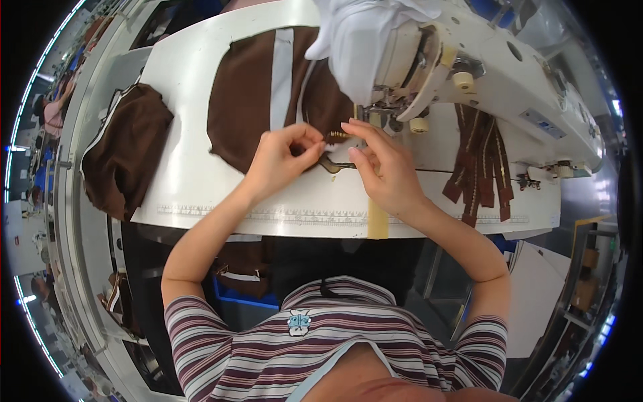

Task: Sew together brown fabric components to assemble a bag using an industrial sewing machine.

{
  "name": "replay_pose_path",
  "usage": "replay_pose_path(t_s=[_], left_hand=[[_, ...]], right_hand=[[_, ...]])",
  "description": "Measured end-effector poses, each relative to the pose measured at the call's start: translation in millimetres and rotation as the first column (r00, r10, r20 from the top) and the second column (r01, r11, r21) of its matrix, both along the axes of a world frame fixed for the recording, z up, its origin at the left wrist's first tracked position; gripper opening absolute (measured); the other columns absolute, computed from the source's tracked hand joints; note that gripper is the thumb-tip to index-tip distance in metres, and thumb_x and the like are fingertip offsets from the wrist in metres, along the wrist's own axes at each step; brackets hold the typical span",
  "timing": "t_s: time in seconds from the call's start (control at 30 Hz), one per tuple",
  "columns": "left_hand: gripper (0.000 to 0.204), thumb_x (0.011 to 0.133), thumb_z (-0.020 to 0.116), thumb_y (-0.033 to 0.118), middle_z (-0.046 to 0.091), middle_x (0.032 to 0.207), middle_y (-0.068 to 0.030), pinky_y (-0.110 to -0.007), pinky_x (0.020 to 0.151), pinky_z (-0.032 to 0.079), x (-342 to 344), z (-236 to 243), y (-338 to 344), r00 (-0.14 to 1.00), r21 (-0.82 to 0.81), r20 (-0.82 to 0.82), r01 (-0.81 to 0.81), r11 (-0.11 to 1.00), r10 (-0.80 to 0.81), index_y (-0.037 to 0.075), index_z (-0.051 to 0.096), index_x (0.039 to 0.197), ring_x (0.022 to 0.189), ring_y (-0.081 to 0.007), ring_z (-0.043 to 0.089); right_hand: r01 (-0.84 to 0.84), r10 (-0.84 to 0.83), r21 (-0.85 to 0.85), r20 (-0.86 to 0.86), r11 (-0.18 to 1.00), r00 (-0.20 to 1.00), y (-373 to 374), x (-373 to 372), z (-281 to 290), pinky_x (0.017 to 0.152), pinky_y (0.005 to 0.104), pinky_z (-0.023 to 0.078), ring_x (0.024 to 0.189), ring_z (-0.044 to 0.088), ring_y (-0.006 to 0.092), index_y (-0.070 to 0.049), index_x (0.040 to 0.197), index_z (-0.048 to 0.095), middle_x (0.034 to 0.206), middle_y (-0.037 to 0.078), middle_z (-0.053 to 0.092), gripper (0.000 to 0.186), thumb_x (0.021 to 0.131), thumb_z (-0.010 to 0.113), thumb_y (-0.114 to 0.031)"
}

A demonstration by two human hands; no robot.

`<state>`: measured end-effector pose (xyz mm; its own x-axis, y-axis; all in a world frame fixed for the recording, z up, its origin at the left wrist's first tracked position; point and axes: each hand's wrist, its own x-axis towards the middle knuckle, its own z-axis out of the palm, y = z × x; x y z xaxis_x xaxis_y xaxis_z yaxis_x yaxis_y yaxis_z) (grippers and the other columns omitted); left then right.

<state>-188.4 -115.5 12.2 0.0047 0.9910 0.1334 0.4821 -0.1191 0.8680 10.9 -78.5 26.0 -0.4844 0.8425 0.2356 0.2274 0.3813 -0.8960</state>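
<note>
A brown fabric piece (244, 100) with a pale grey strip (282, 74) lies on the white sewing table, its right part running toward the sewing machine's needle area (376, 115). At its near right edge shows a short stretch of brown zipper (339, 135) with gold-coloured teeth. My left hand (284, 155) pinches the zipper's left end between thumb and fingertips. Across from it, my right hand (387, 164) holds its index finger and thumb apart beside the zipper, close to the presser foot. Between the hands lies a small dark, curved tool (330, 165), partly hidden.
Several brown zippers (479, 157) lie at the right under the machine arm (516, 80). Another brown fabric piece (130, 147) hangs over the table's left edge. White cloth (365, 40) covers the machine head. A printed ruler (268, 215) and yellow tape (378, 221) mark the near edge.
</note>
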Motion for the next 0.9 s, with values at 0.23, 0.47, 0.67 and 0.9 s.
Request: replay_pose_path(t_s=[0.23, 0.47, 0.67, 0.9], left_hand=[[0.019, 0.091, 0.061, 0.016, 0.069, 0.091, -0.0136, -0.037, 0.079, 0.05, -46, 40, -66, 0.908, 0.292, -0.253, -0.256, 0.921, 0.333, 0.001, 0.066, 0.103, 0.091, -0.0261, 0.064], [0.049, 0.073, 0.058, -0.001, 0.059, 0.093, -0.0124, -0.042, 0.061, 0.051, -34, -28, -138, 0.57, 0.423, -0.422, -0.563, 0.71, 0.704, 0.023, 0.063, 0.115, 0.075, -0.0313, 0.062], [0.035, 0.082, 0.053, -0.005, 0.059, 0.101, -0.0144, -0.039, 0.084, 0.042, -66, -143, -304, 0.001, 0.512, -0.202, -0.852, 0.106, 0.979, 0.002, 0.062, 0.116, 0.091, -0.0302, 0.053], [0.059, 0.078, 0.071, 0.023, 0.023, 0.148, -0.0183, -0.05, 0.099, 0.042, -102, -291, -411, 0.068, -0.213, -0.801, -0.961, -0.178, 0.595, 0.026, 0.053, 0.133, 0.123, -0.0467, 0.039]], right_hand=[[-0.204, 0.195, -0.057, -0.135, 0.977, 0.971, -43, -33, -4, 0.066, 0.0266, 0.048, 0.07, 0.06, 0.0143, 0.0, 0.09, 0.06, 0.078, 0.008, 0.062, 0.006, 0.091, 0.057, -0.005], [-0.761, 0.759, -0.028, -0.058, 0.648, 0.649, -104, -22, -13, 0.07, 0.0306, 0.054, 0.082, 0.068, 0.0246, -0.002, 0.088, 0.066, 0.088, 0.013, 0.069, 0.015, 0.077, 0.06, 0.006], [-0.636, 0.681, 0.272, -0.116, 0.722, 0.723, -104, -6, 33, 0.051, 0.0254, 0.048, 0.064, 0.064, 0.0174, -0.007, 0.088, 0.064, 0.093, 0.009, 0.07, 0.026, 0.065, 0.067, 0.004], [-0.115, 0.384, 0.596, -0.348, 0.795, 0.855, -113, -14, 105, 0.048, 0.0247, 0.049, 0.057, 0.06, 0.0176, -0.008, 0.069, 0.054, 0.082, 0.015, 0.067, 0.01, 0.071, 0.064, -0.006]])
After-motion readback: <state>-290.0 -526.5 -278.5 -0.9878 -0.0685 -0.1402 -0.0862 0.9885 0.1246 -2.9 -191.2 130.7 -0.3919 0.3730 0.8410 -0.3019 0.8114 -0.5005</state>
